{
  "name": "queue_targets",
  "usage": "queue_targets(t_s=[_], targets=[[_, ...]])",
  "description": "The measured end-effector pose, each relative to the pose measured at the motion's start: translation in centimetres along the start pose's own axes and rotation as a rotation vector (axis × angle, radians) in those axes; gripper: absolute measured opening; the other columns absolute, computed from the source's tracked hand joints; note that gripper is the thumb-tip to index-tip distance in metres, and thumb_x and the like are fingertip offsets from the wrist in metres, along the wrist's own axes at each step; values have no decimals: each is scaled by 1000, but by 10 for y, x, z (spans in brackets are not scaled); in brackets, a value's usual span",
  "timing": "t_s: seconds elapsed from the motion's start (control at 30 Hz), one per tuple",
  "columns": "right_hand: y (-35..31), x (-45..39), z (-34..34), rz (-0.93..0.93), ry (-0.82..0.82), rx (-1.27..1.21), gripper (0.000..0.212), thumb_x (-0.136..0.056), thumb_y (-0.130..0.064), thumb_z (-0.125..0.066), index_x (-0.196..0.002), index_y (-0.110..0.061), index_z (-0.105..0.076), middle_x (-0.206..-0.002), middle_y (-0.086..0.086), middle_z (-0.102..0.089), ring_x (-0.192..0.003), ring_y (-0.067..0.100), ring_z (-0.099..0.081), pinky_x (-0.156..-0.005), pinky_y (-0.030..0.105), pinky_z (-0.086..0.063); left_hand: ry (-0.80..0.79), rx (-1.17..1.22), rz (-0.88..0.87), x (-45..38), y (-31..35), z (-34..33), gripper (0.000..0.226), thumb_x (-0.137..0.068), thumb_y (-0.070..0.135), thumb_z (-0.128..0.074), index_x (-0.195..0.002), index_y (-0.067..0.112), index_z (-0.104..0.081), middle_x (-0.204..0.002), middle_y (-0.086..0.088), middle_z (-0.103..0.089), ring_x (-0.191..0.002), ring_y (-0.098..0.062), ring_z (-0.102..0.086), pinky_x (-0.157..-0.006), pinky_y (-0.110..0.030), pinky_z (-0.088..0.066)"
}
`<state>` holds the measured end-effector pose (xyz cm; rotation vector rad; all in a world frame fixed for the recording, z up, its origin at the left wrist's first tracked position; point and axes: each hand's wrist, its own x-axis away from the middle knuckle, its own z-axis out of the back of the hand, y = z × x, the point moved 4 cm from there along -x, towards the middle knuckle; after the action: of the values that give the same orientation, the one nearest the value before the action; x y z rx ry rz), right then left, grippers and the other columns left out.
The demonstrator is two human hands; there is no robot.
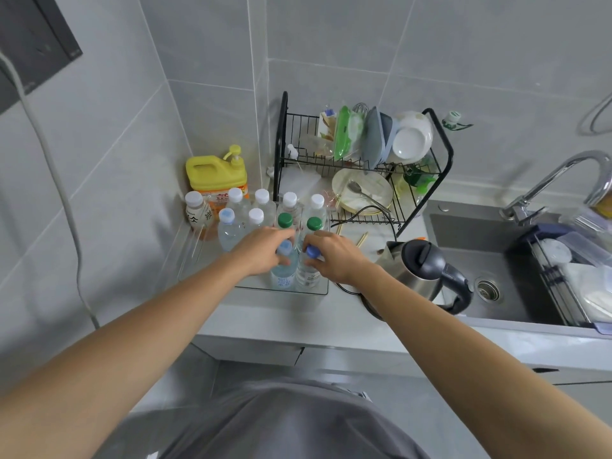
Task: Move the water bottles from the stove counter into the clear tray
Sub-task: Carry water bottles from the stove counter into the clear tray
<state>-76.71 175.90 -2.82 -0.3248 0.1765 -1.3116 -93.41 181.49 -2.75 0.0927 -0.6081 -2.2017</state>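
- Left hand (265,251) curled round neck of pale-blue-capped clear water bottle (284,270).
- Right hand (332,256) pinching dark-blue-capped clear bottle (308,271).
- Both upright inside clear plastic tray (284,290), touching.

Both arms outstretched, left hand (265,251) and right hand (334,256) side by side, fingers curled closed.

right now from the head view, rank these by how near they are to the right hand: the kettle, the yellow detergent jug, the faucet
1. The kettle, just to the right of the right hand on the counter.
2. The yellow detergent jug, back left in the corner behind the bottles.
3. The faucet, far right over the sink.
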Motion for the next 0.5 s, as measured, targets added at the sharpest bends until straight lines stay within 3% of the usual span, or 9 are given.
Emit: queue_targets(t_s=[0.2,0.5], targets=[[4,-1,1,5,-21,5,22,-90,-24,-71,-105,-18,-56,-104,3,-60,-91,28,-57,-77,40,-50,45,2,10,2,0,-2,40,-81,27,-84,-93,27,-46,-99,-2,-63,-79,-25,-58,-67,-38,-45],[7,-8,1,-29,-57,17,25,-91,-45,-66,-97,-25,-54,-102,3,-66,-90,32,-62,-73,39,-49,41,-85,44,1,-3,-3,35,-85,36,-79,-98,26,-49,-90,-5,-65,-81,-30,-61,-66,-43,-51]])
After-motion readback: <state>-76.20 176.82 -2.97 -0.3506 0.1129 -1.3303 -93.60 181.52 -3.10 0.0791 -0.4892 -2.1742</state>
